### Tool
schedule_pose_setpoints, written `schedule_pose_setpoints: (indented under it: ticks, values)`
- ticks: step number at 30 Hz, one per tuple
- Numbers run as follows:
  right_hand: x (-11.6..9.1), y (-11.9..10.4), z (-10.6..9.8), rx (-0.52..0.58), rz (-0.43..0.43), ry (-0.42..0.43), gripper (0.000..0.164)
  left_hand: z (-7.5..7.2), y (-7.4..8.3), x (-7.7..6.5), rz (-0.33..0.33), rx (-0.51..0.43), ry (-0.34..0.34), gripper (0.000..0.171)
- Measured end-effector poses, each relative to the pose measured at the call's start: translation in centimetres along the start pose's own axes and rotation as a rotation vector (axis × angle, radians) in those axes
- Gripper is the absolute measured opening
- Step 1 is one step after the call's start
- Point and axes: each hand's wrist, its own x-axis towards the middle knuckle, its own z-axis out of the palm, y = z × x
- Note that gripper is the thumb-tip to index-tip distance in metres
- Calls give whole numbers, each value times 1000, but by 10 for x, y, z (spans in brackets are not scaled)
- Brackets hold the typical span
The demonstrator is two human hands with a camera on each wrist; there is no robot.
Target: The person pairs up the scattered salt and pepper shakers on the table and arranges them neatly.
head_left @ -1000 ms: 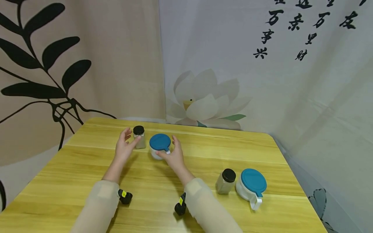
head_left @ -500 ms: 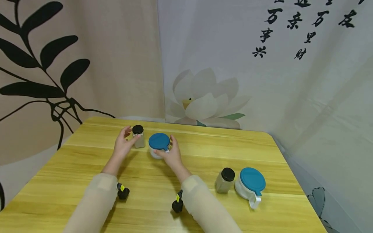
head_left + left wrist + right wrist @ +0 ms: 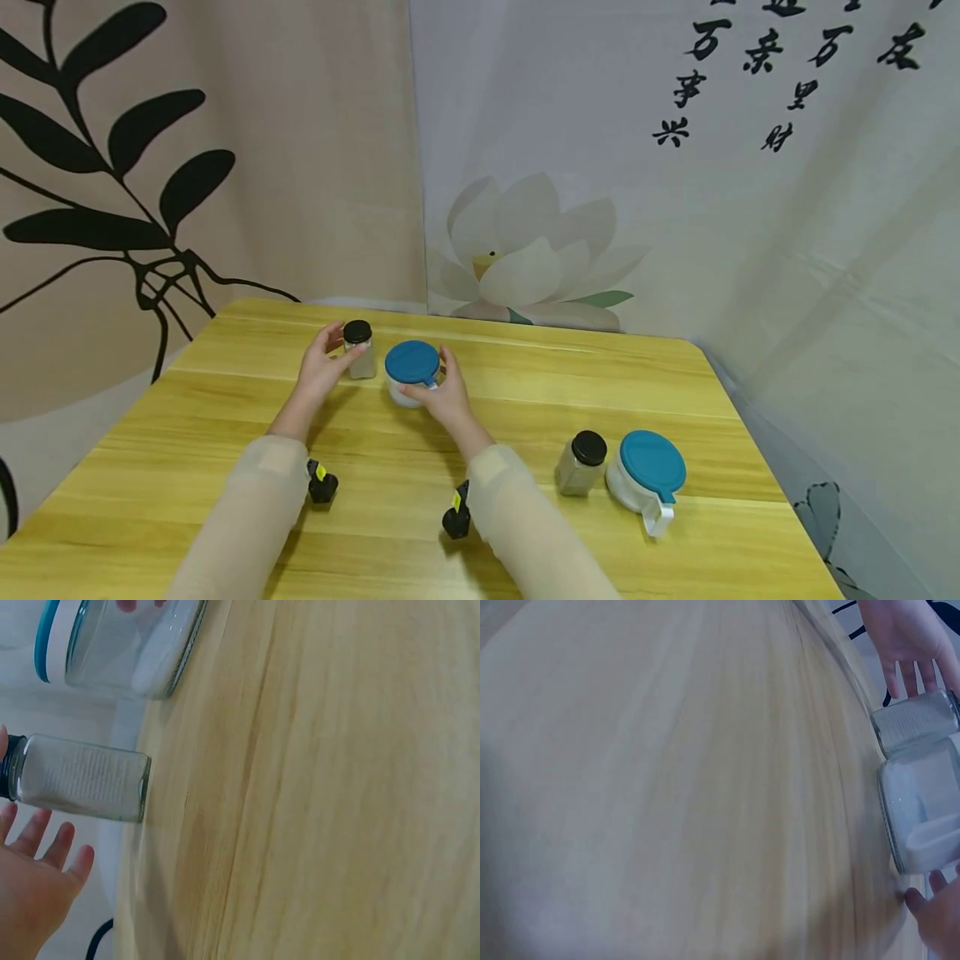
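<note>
Toward the far left of the table stands a small glass jar (image 3: 363,365) with a black lid. My left hand (image 3: 320,372) is at its left side, fingers spread and fairly straight, thumb in front of the jar. Just right of it is a wider glass jar (image 3: 412,362) with a blue lid and a white handle. Beside that one is my right hand (image 3: 447,398), its thumb across the front near the handle and its fingers along the right side. In the left wrist view the black-lidded jar (image 3: 82,778) stands upright above the spread fingers (image 3: 58,846).
Nearer on the right, a second black-lidded jar (image 3: 580,467) and a second blue-lidded jar (image 3: 647,475) with a white handle stand side by side. Behind the wooden table (image 3: 525,375) hangs a printed curtain (image 3: 555,125). Black cameras are strapped at both wrists.
Both hands have drawn slightly closer to the two far jars. The jars stand where they were; the whole view shifts a little with the head.
</note>
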Motion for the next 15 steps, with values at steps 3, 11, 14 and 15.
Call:
schedule_pose_setpoints:
  ticks: [3,11,14,15]
  values:
    - [1,-1,1,0,19,-8,101,0,-1,2,-19,2,-2,79]
    - [4,-6,4,-41,39,-13,101,1,-2,7,-27,-4,-14,81]
    - [5,-6,5,-31,44,-24,102,1,-2,8,-19,-2,-19,80]
    - [5,-5,5,-26,46,-28,103,2,-1,9,-12,-1,-20,78]
